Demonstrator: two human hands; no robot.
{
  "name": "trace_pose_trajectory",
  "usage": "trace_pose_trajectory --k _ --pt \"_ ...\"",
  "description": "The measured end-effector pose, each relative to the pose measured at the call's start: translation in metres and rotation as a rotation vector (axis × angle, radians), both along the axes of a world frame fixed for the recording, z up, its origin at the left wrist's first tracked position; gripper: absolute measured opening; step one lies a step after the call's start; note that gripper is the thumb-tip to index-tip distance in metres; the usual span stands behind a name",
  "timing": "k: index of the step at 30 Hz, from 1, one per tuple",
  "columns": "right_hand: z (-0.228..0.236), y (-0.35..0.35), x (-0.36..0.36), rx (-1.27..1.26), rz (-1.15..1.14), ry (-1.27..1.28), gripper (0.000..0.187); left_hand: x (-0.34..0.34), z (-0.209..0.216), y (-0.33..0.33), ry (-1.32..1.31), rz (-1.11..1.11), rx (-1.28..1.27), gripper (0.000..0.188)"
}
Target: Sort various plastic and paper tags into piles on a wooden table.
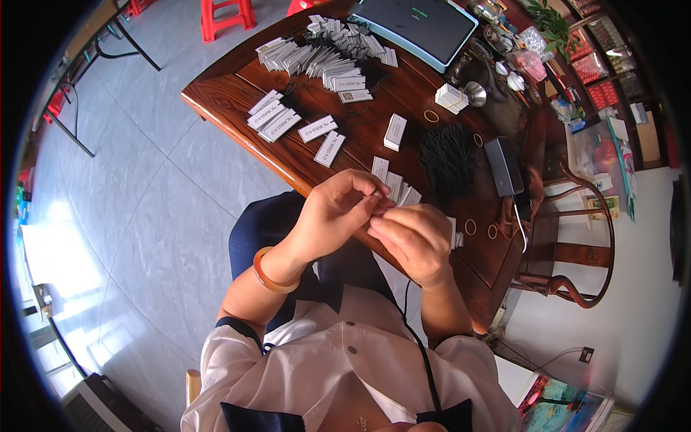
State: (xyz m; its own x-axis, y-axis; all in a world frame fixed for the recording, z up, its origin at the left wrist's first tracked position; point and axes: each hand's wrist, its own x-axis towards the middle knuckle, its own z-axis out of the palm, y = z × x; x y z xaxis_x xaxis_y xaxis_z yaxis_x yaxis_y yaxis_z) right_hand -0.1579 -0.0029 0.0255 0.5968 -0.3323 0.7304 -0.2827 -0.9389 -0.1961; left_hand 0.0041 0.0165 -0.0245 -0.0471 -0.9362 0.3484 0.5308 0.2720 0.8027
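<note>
My left hand (pixel 335 212), with an amber-coloured bangle on its wrist, is pinched close above the near edge of a dark wooden table. Its fingertips meet those of my right hand (pixel 417 241), which is pinched too. Whatever lies between the fingers is too small to make out. Just beyond the hands are several white hang tags (pixel 380 168), partly hidden by them. A heap of thin black cords (pixel 446 158) lies to their right. Farther off stands a small stack of white tags (pixel 394 129), and two single tags (pixel 330 149) lie left of it.
A large pile of tags with black cords (pixel 317 61) covers the far left of the table (pixel 237 97). Behind it is a dark tray (pixel 417 29). A grey box (pixel 502 165) with a white cable and several rubber bands (pixel 470 227) lie right. A wooden chair (pixel 586 255) stands beyond.
</note>
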Motion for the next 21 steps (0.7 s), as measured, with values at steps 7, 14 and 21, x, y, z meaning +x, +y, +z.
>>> trace_pose_trajectory --k 7,14,21 --pt "0.004 -0.008 -0.02 0.364 -0.02 -0.116 0.03 0.01 0.011 0.006 -0.048 -0.367 0.239 0.015" --pt "0.005 -0.008 -0.026 0.645 -0.051 -0.167 0.039 0.007 0.011 0.007 -0.004 -0.401 0.228 0.011" --pt "0.008 -0.008 -0.012 0.078 -0.151 -0.028 0.035 -0.002 0.001 0.005 0.167 -0.286 0.217 0.006"
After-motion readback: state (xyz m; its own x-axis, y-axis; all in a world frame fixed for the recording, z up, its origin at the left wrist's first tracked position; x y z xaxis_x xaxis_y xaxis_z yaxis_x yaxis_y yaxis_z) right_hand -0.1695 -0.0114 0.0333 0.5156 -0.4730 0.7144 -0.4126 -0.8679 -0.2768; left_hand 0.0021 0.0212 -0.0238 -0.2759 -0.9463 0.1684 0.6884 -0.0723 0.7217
